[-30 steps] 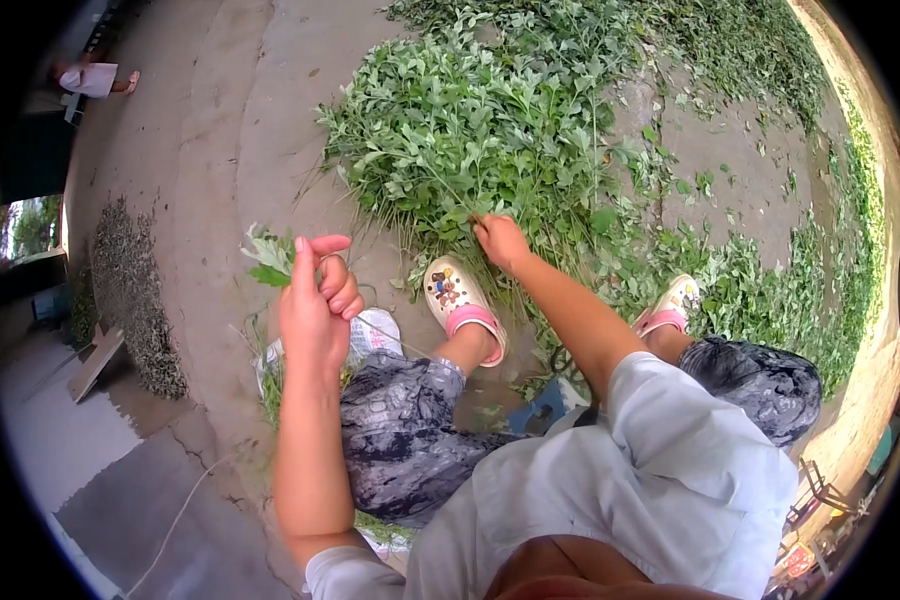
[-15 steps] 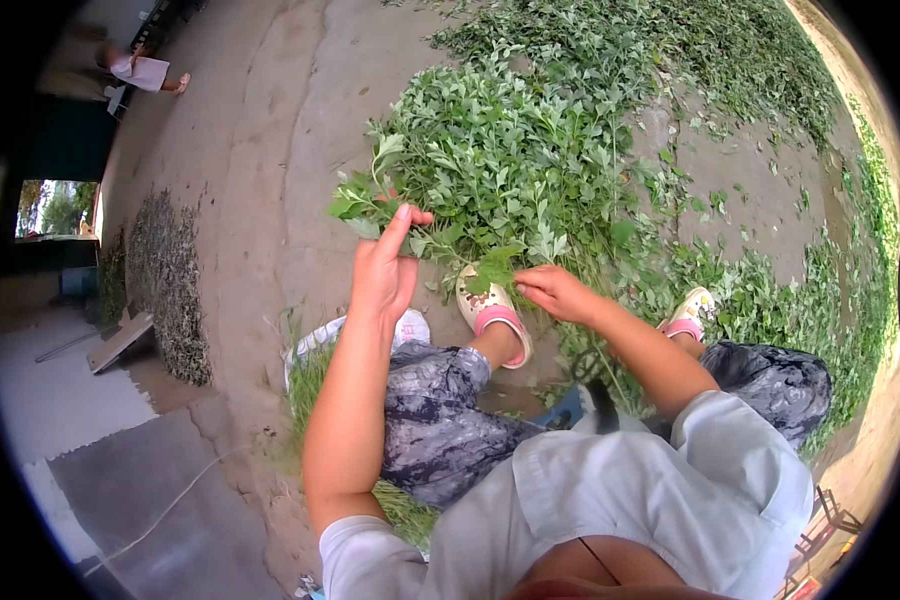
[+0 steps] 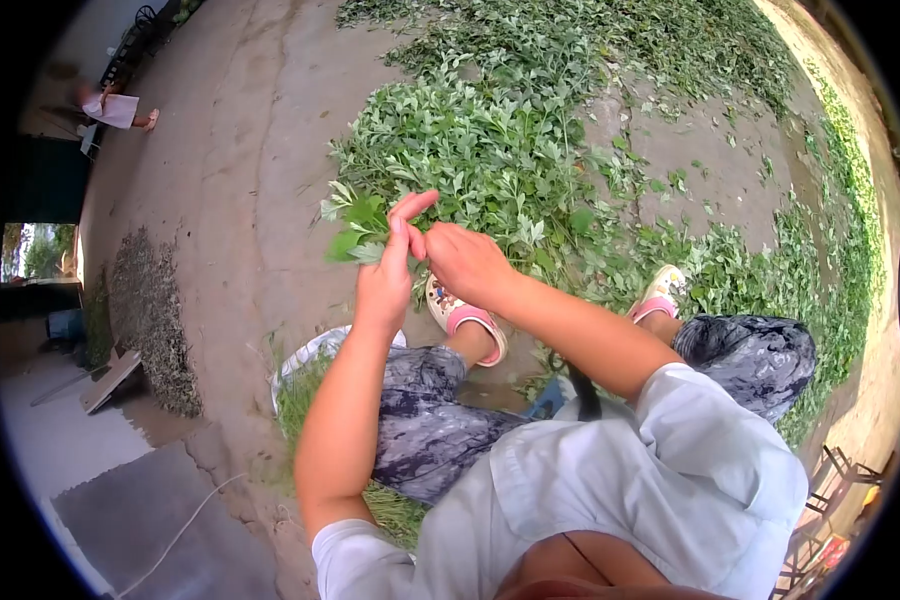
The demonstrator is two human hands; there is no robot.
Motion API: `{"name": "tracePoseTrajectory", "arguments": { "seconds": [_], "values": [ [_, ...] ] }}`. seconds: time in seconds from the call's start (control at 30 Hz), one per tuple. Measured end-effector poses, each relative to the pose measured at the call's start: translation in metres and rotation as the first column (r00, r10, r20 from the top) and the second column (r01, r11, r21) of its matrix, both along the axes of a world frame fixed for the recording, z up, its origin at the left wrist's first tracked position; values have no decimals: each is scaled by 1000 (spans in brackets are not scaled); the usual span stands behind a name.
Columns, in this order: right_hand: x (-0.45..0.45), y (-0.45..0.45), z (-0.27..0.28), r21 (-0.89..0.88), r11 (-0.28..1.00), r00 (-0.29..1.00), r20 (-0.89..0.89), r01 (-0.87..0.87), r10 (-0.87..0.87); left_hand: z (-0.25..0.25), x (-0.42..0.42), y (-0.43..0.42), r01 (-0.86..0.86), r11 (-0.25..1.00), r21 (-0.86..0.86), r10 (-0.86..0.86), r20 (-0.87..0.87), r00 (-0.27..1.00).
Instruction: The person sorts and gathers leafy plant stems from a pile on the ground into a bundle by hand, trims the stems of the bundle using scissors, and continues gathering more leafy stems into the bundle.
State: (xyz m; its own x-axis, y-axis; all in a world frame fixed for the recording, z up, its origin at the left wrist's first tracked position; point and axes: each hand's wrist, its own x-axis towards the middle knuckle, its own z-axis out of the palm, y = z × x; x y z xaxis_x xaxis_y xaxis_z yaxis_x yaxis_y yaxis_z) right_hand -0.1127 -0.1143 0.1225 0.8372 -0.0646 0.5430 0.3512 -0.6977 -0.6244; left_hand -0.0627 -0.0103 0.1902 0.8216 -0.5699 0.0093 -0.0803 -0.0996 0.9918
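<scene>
My left hand is closed round a small bunch of leafy green sprigs, whose leaves stick out to the left of the fingers. Close against its fingers is my right hand, closed, with its fingertips at the left hand. What the right fingers grip is hidden. Just beyond both hands lies a thick heap of cut leafy green stems on the concrete ground. Below the hands is my foot in a cream and pink clog.
A white sack with thin grassy stems lies by my left leg. More cut greenery is spread at the back and right. Dark drying plants lie to the left. Another person is far off, upper left.
My right hand has moved left and up to meet my left hand. The leaf it held is out of sight. My left hand still holds its bunch. The camera view has shifted slightly.
</scene>
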Motion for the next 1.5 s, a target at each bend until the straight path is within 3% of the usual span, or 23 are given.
{"name": "tracePoseTrajectory", "arguments": {
  "seconds": [0.07, 0.1, 0.17, 0.3, 0.37, 0.4, 0.47, 0.5, 0.53, 0.6, 0.67, 0.73, 0.77, 0.87, 0.93, 1.0, 1.07, 1.13, 1.2, 1.27, 1.33, 1.37, 1.5],
  "values": [
    [-11, -9, -31, -51, 999, 1000, -13, 5, -5, 3, -11, -4, 32, 999, -26, -33, -45, 998],
    [-19, -15, -56, -70, 997, 988, -154, 24, -35, 5, -12, -4, -16, 995, -98, 1, -143, 990],
    [-50, -38, -116, -154, 988, 904, -419, 16, -80, 38, 6, 10, -289, 831, -475, 163, -289, 944],
    [-122, -66, -162, -333, 942, 758, -626, -45, -185, 35, 21, 27, -421, 832, -361, 250, -433, 866],
    [-115, -84, -179, -437, 834, 282, -892, -337, -353, 40, 22, 22, -470, 827, -308, 325, -419, 848],
    [-113, -89, -181, -438, 833, 282, -892, -338, -355, 41, 23, 24, -470, 826, -309, 325, -421, 847],
    [-110, -96, -188, -363, 927, 129, -919, 99, -374, 42, 25, 30, -381, 879, -287, 237, -430, 871],
    [-113, -104, -217, -80, 939, 247, -954, 334, -170, 39, 25, 29, -382, 880, -283, 239, -431, 870],
    [-111, -99, -233, -77, 940, 244, -956, 333, -165, 35, 26, 27, -354, 897, -264, 208, -454, 866],
    [-101, -87, -254, 300, 696, 352, -933, 652, 73, 29, 25, 20, -332, 911, -244, 186, -477, 859],
    [-96, -71, -260, 377, 680, 411, -904, 629, 120, 24, 21, 6, -364, 929, -66, 285, -500, 818],
    [-91, -56, -266, 475, 565, 340, -879, 674, 334, 18, 20, 5, -326, 945, -37, 265, -499, 825],
    [-87, -45, -271, 312, 694, 394, -918, 649, 45, 16, 19, 5, -287, 957, -26, 231, -528, 817],
    [-58, -43, -257, 545, 513, 571, -811, 663, 124, 3, 19, 7, -245, 969, 25, 219, -545, 809],
    [-36, -45, -203, 627, 515, 687, -720, 585, 96, -10, 18, 7, -241, 968, 71, 233, -613, 755],
    [-20, -50, -132, 778, 524, 815, -526, 346, 243, -21, 16, 5, -203, 973, 113, 231, -573, 786],
    [-15, -49, -63, 796, 560, 833, -460, 232, 308, -22, 11, 2, -158, 975, 157, 218, -532, 818],
    [-11, -44, -41, 802, 585, 837, -396, 116, 377, -18, 8, -1, -24, 990, 137, 92, -515, 852],
    [-7, -38, -26, 430, 882, 926, -219, -192, 308, -12, 3, -6, -23, 985, 168, 102, -473, 875],
    [-12, -34, -8, 337, 918, 923, -241, -209, 299, -2, -3, -10, -18, 980, 200, 106, -441, 891],
    [-19, -26, 20, 117, 981, 876, -444, -152, 188, 8, -9, -14, -124, 980, 159, 185, -470, 863],
    [-21, -19, 20, 41, 993, 900, -419, -111, 118, 10, -16, -20, -177, 970, 167, 225, -336, 914],
    [-27, -32, 1, -127, 990, 979, -203, -61, 35, -4, -17, -12, -175, 980, 99, 196, -271, 942]
  ]
}}
